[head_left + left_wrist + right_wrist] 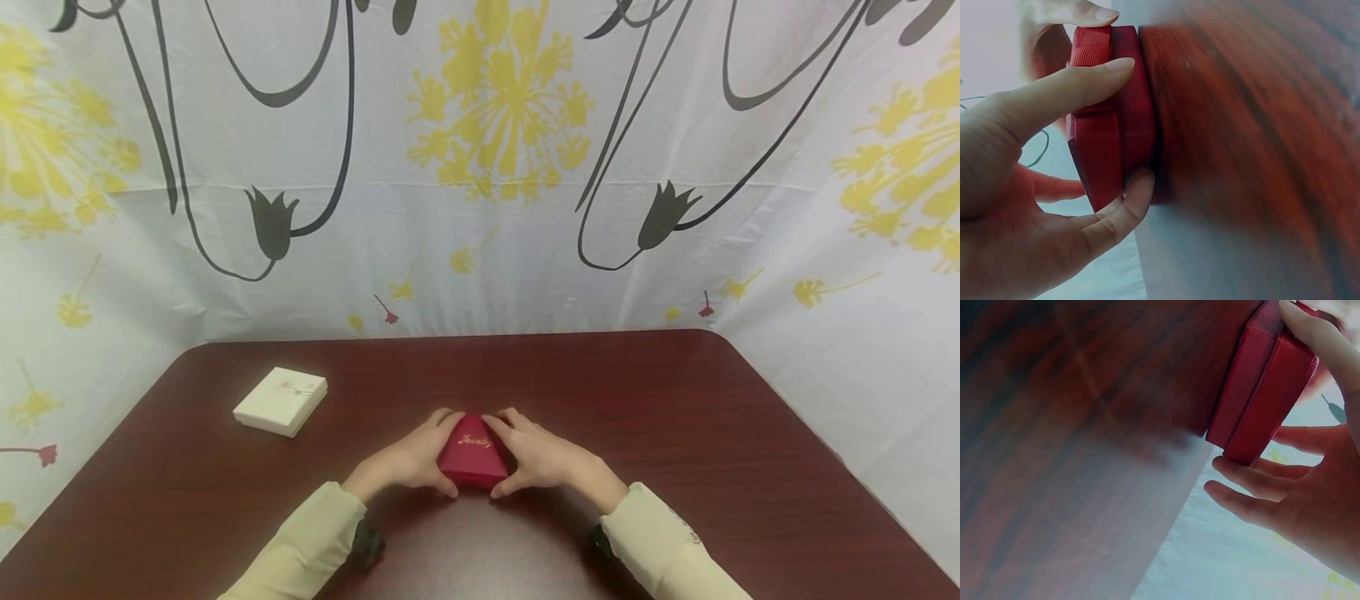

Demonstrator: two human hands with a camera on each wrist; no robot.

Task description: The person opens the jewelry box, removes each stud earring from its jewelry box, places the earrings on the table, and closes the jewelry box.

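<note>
A red jewelry box [472, 454] with gold lettering on its lid lies on the table between both hands. My left hand [412, 454] grips its left side, thumb at the front edge and fingers toward the back. In the left wrist view, the thumb of the left hand [1054, 106] lies across the front of the box [1138, 100], by a ribbed red ribbon. From the other side my right hand [547, 457] holds the box, its thumb near the front corner. The right wrist view has the fingers of that hand [1310, 487] around the end of the box [1266, 394].
A white flat box [281, 402] with a small printed design sits at the back left of the dark red-brown table [675, 433]. Behind the table hangs a white curtain [480, 250] with yellow and grey flower patterns.
</note>
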